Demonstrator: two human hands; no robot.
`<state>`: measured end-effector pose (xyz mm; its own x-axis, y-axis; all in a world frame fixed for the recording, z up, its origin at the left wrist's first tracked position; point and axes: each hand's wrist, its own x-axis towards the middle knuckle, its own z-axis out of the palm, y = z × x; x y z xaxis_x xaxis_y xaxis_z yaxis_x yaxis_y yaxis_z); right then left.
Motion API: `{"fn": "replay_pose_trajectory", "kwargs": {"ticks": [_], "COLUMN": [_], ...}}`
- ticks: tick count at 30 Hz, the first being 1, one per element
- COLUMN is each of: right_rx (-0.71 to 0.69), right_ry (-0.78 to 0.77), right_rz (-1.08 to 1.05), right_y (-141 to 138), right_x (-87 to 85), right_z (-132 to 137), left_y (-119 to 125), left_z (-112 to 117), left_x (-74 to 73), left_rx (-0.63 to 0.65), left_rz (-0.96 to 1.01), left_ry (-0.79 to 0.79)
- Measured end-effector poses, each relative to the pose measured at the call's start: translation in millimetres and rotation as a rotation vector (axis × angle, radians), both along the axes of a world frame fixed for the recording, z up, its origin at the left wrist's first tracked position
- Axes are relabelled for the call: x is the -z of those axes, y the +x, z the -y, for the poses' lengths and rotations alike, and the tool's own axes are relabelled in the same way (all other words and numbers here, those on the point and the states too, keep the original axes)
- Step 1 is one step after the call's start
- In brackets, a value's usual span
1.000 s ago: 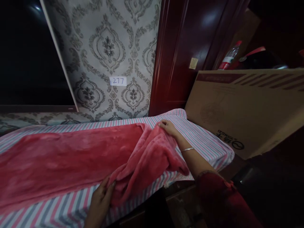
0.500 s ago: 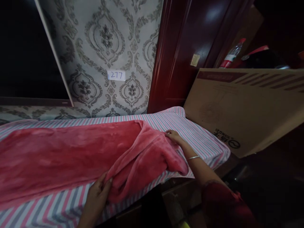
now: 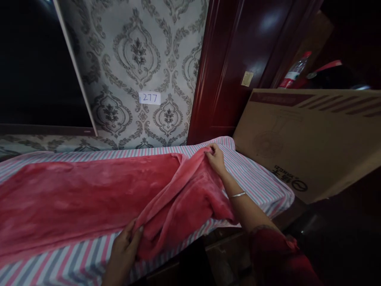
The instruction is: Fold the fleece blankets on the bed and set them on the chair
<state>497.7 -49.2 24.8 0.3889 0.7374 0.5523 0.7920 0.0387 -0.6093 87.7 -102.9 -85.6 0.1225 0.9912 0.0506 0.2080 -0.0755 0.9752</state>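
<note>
Red fleece blanket (image 3: pixel 89 194), spread on the striped sheet (image 3: pixel 258 178) and covering most of its middle.

Against half a second ago: right hand (image 3: pixel 216 159) now higher up the sheet, close to its far edge, no longer low over the bare stripes. Blanket's corner carried along in that hand, loose end lifted taller and drawn nearer the sheet's far edge than before. Left hand (image 3: pixel 125 250) much as before, at the sheet's near edge, same fold between thumb and fingers. Flat stretch of the blanket unchanged.

Runs with its long axis along the length of the sheet, left to right. Lies flat and smooth over the sheet's left and middle parts. Right end not flat: bunched and turned over, slanting from near the sheet's far edge down to its near edge, with one lobe drooping over that near edge. Leaves a band of stripes bare along the near edge and a wider patch bare at the sheet's right end.

Right hand closed, fingertips pinching the blanket's upper corner. Silver bangle (image 3: pixel 238 194) on that wrist, above the sheet's bare right end. Left hand also closed, gripping the blanket's lower fold.

Past the sheet's right end, a leaning cardboard box (image 3: pixel 312 139). Behind the sheet's far edge, patterned wallpaper with a paper label (image 3: pixel 149 98) reading 277.
</note>
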Motion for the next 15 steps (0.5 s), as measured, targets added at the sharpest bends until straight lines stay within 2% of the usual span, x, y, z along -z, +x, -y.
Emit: {"fn": "replay_pose_trajectory", "kwargs": {"ticks": [2,6,9,12,15], "right_rx": [0.016,0.062,0.124,0.074,-0.014], "right_ry": [0.016,-0.102,-0.186,-0.311,-0.394], "right_rz": [0.004,-0.018,-0.037,-0.042,-0.038], "right_y": [-1.5,-0.5,-0.2,-10.2,-27.6], "right_x": [-1.3,2.8,6.0,13.5,21.5], "right_z": [-1.0,3.8,18.3,39.7,64.4], "left_y": [0.7,0.5,-0.6,0.6,4.3], "left_z": [-0.8,-2.5,-5.1,-7.7,-7.8], "left_x": [1.0,6.4,15.6,18.9,7.5], "left_rx": [-0.016,0.012,0.008,0.029,0.057], "left_rz": [0.001,0.021,0.012,0.000,-0.018], "left_ry": [0.003,-0.008,-0.007,0.015,0.038]}}
